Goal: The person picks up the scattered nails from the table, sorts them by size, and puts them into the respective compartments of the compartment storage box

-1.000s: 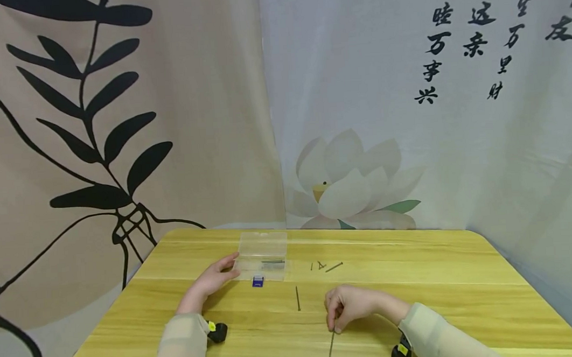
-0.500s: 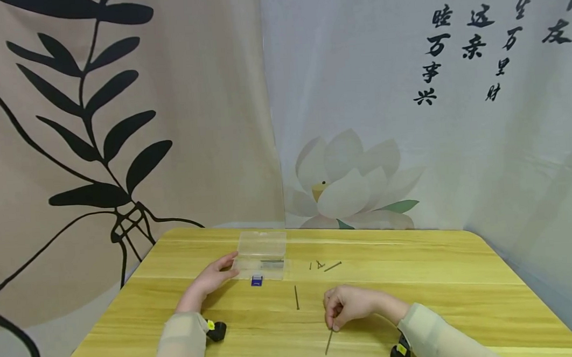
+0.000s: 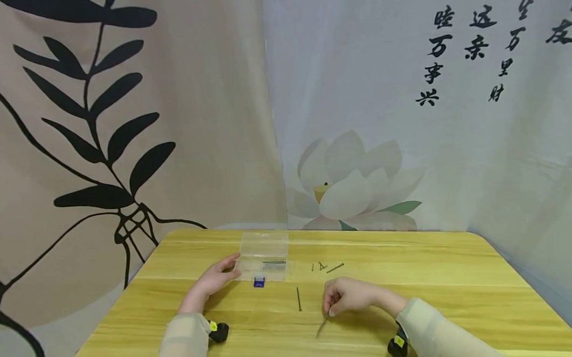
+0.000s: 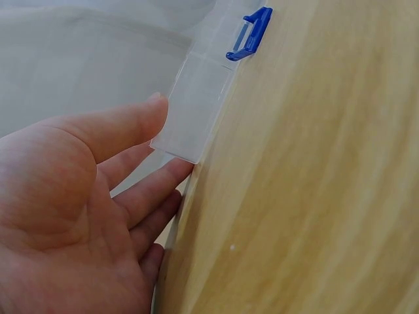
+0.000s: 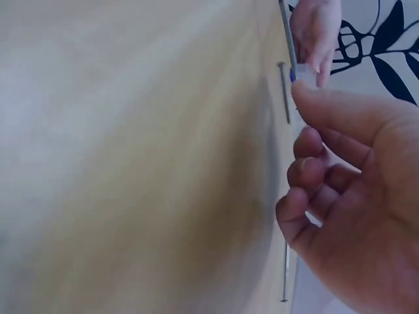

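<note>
My right hand point(image 3: 346, 295) pinches a long thin nail point(image 3: 321, 326) between thumb and fingertips, its free end pointing down and to the left over the table. That same nail point(image 5: 288, 31) runs upward from the thumb in the right wrist view. A clear plastic box point(image 3: 246, 267) lies with its lid point(image 3: 264, 244) folded back and a blue latch point(image 3: 259, 282) at its front. Inside, several nails point(image 3: 274, 262) rest on the right side. My left hand point(image 3: 213, 277) touches the box's left end, its thumb and fingers nearly straight along the corner.
A single nail point(image 3: 299, 299) lies on the wooden table point(image 3: 417, 268) between the hands. Farther back are a few small nails point(image 3: 322, 265) and a longer, slanted nail point(image 3: 335, 268). Printed cloth point(image 3: 205, 123) hangs behind the table.
My right hand has moved slightly away from me, and the nail in it has swung from nearly upright to slanting left. The left hand stays at the box.
</note>
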Tool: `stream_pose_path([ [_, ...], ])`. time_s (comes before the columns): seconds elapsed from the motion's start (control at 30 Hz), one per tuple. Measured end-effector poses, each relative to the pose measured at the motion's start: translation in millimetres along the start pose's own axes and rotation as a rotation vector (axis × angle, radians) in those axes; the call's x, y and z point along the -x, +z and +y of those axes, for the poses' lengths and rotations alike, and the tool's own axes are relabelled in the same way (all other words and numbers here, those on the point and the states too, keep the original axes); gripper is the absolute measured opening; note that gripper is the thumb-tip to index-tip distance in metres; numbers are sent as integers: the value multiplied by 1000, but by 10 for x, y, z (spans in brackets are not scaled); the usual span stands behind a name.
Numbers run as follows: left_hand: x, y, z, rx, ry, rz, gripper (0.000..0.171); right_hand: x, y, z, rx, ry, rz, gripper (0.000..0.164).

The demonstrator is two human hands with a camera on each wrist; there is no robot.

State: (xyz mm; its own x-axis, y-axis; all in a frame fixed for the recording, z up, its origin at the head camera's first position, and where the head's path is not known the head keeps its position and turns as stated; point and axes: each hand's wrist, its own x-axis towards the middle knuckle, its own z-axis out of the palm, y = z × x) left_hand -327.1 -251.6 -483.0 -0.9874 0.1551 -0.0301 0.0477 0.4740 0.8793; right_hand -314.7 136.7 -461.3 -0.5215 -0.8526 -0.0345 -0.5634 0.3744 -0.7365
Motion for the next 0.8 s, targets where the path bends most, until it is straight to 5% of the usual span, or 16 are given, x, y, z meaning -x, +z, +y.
stream_pose_path([
  [0.8, 6, 8, -4, -22, 12, 6, 57, -280, -833, -316, 92, -50, 251, 6],
])
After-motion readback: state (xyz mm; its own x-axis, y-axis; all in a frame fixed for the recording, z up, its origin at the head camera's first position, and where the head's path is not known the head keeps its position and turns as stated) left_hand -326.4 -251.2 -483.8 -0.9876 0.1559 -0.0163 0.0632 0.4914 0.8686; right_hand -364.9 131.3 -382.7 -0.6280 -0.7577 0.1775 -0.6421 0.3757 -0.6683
